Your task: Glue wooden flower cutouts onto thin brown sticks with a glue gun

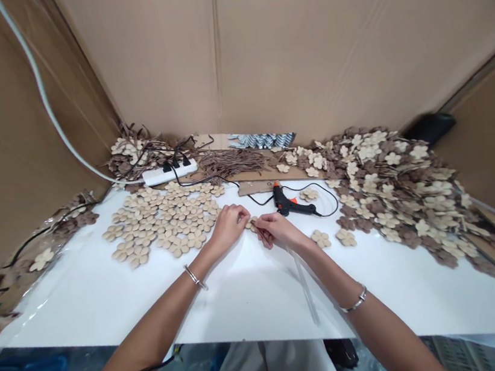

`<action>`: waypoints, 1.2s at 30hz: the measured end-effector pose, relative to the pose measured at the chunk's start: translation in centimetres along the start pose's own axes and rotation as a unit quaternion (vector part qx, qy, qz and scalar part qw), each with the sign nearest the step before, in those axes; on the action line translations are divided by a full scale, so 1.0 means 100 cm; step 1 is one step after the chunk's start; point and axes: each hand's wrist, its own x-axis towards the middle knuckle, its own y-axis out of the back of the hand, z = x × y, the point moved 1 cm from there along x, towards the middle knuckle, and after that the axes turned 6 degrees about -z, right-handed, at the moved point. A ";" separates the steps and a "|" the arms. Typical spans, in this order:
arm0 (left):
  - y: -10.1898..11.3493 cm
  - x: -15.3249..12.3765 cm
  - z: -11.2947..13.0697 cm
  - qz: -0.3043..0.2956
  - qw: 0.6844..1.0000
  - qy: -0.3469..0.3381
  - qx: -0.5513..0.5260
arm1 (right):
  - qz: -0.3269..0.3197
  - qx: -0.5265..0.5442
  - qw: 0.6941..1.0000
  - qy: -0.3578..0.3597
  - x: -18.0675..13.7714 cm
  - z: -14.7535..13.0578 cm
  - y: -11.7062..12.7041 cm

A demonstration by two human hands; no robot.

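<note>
Near the middle of the white table, my left hand [231,224] pinches the edge of a small beige flower [251,225] with five-petal shape like those around it. My right hand [275,230] is closed close beside it, fingers bent over a thin brown piece [261,237]; whether this is a strip or a petal is hard to tell. Just beyond my right hand a black hot glue gun [288,200] with an orange tip and trigger lies on its side. A clear glue stick [306,290] rests under my right forearm.
Many beige flowers [174,219] lie spread at left. A heap of brown and beige flowers [388,185] fills the right side. Behind are a white power strip [170,172] with black plugs, brown strips [233,162] and cardboard walls [257,50]. Loose flowers [321,238] sit nearby.
</note>
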 end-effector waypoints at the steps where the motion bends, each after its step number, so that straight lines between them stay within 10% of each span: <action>1: 0.000 0.000 0.000 0.000 1.000 0.000 0.000 | 0.000 -0.001 1.000 0.001 0.000 0.000 0.000; 36: 0.000 -0.002 0.004 -0.003 0.998 0.003 -0.067 | 0.014 -0.043 0.999 0.004 0.003 0.005 0.002</action>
